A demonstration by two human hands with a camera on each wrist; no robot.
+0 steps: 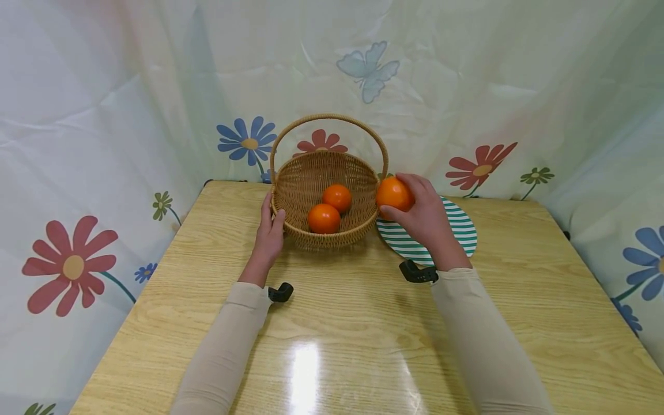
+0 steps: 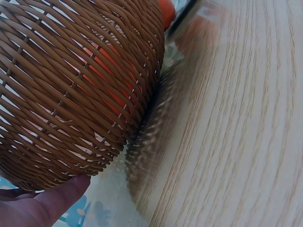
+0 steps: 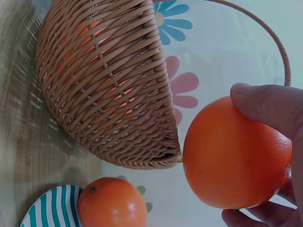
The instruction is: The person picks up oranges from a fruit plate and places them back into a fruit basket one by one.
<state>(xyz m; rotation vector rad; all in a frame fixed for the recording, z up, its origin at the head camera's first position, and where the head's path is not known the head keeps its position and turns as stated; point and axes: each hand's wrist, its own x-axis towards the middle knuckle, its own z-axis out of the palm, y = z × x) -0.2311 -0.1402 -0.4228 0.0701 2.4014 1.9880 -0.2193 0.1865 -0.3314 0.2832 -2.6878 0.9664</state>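
Transfer of an orange (image 1: pixel 395 195) toward the wicker basket (image 1: pixel 321 170) seems to be the step in hand. The fruit is held by the right hand (image 1: pixel 427 213), pinched between the thumb on its near side and the fingers on its far side, with most of its skin left uncovered. It is kept just outside the basket's right rim, beside the handle (image 1: pixel 330 116). By judgement, a short sideways carry over that rim is called for, then a low, gentle release beside the two oranges (image 1: pixel 324 219) already inside.

Another orange (image 3: pixel 112 203) is seen in the right wrist view on the striped plate (image 1: pixel 459 225). The basket's left side is touched by the left hand (image 1: pixel 268 236), its thumb and fingers spread apart; whether any weight is borne cannot be told. Basket and plate are carried by the bench (image 1: pixel 337 288).
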